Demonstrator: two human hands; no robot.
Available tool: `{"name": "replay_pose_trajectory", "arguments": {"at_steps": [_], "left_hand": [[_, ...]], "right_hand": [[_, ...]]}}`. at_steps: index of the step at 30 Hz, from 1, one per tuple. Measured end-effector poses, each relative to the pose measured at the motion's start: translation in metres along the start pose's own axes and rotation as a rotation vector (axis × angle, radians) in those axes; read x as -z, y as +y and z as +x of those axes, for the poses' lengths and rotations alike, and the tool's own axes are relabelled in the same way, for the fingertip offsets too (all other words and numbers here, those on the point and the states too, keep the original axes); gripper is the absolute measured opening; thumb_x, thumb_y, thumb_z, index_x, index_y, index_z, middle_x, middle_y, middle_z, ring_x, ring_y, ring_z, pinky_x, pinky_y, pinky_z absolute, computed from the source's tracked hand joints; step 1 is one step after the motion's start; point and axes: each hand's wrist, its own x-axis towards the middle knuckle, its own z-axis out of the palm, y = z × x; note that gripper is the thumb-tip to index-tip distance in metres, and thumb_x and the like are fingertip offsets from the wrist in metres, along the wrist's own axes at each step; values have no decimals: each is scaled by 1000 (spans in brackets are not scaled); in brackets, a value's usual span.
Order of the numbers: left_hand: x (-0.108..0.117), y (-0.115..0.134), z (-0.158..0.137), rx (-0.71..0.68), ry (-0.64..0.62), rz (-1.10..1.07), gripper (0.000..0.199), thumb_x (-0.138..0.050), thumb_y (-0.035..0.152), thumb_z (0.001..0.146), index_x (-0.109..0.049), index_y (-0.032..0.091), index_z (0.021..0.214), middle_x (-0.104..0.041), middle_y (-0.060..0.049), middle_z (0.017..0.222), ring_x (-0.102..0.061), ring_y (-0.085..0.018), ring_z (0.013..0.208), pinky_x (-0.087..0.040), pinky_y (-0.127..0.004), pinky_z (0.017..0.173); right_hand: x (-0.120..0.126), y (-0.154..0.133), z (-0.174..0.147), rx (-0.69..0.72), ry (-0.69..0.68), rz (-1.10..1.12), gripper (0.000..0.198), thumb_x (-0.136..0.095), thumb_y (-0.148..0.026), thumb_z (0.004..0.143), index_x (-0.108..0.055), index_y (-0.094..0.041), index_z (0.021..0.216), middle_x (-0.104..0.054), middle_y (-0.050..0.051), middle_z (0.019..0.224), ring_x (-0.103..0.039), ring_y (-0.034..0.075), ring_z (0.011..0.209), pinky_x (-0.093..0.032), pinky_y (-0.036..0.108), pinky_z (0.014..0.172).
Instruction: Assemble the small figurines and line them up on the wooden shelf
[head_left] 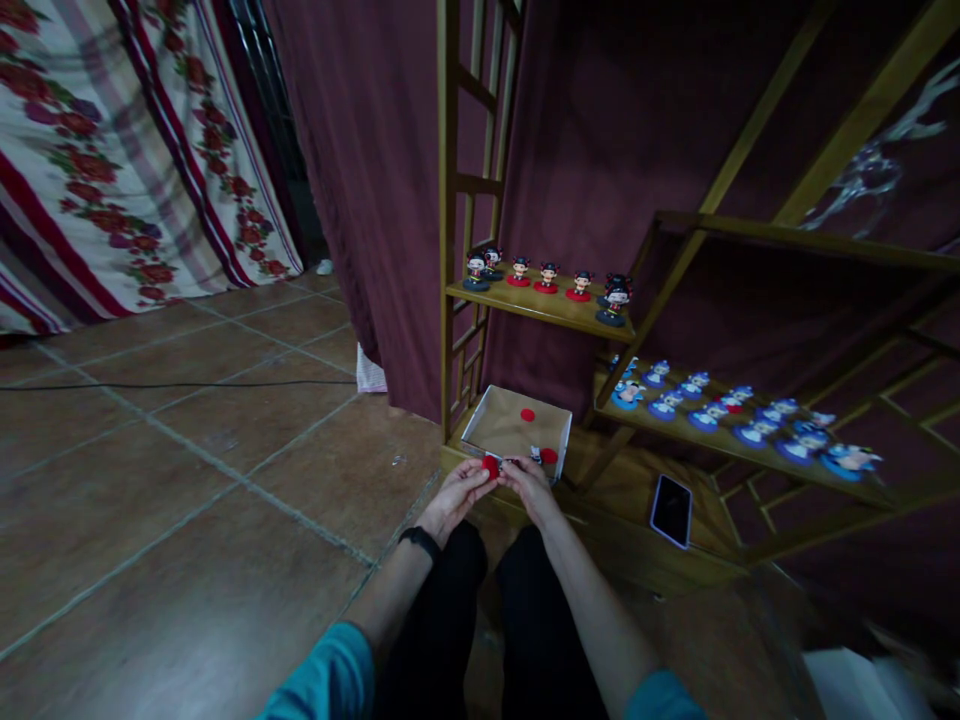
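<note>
Both of my hands meet over the near edge of a shallow open box (480, 424). My left hand (454, 492), with a black band on its wrist, pinches a round red base (490, 467). Close beside it, my right hand (529, 484) has its fingers closed on something small and dark, mostly hidden by the fingertips. Inside the box lie a loose red disc (528, 414), a second red disc (549, 456) and a small black-and-white piece (535, 453) close to my right fingers.
Several small figurines on red or dark bases, one of them a dark-haired figurine (616, 298), stand on the upper wooden shelf (544, 304). Blue-based figurines (708, 415) fill the right shelf. Below them lies a phone (671, 511). A dark cable (180, 384) crosses the tiled floor.
</note>
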Motion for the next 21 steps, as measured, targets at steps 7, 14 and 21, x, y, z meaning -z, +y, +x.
{"name": "replay_pose_trajectory", "arguments": {"at_steps": [7, 14, 21], "left_hand": [[-3, 0, -1, 4, 0, -4, 16, -68, 11, 66, -59, 12, 80, -68, -6, 84, -64, -16, 82, -46, -35, 89], [-4, -1, -2, -10, 2, 10, 18, -69, 13, 66, -58, 12, 80, -68, -6, 86, -65, -17, 83, -47, -35, 87], [-7, -2, -2, -17, -12, 39, 20, -69, 13, 66, -57, 12, 82, -68, -7, 87, -65, -17, 83, -47, -35, 86]], "right_hand": [[-1, -4, -4, -2, -29, 41, 30, -74, -28, 54, -64, -17, 79, -64, 1, 78, -61, 13, 70, -51, 30, 73], [-1, -9, -8, -16, -3, 8, 30, -71, -34, 58, -63, -17, 80, -61, 0, 66, -58, 12, 62, -52, 29, 64], [-4, -12, -11, -32, -33, 6, 27, -69, -38, 60, -63, -17, 76, -60, -1, 63, -56, 9, 57, -51, 24, 59]]}}
